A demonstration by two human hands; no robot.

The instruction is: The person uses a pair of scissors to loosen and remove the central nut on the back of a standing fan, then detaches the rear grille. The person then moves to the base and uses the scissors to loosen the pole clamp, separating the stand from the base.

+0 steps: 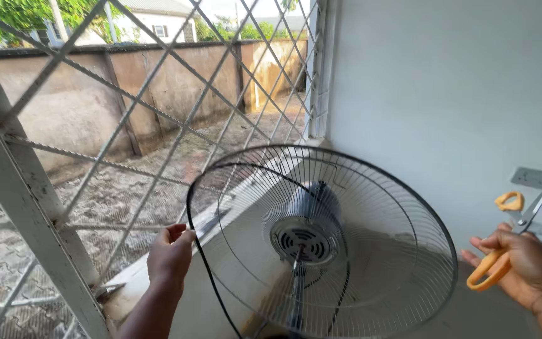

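left hand (169, 256) on fan guard (371, 188), right hand (528, 267) with scissors (514, 233)

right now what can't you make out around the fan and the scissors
- Fan base and stand: cut off by the bottom edge of the head view.
- Fan blades: none can be made out behind the wire guard; only the motor hub shows.
- Scissors: one blade tip runs off the right edge, and the lower orange handle is partly covered by the right hand.
- Left hand: its fingertips curl around the guard rim, out of sight.

House veranda: white window grille (95, 125), paved yard (127, 194) beyond.
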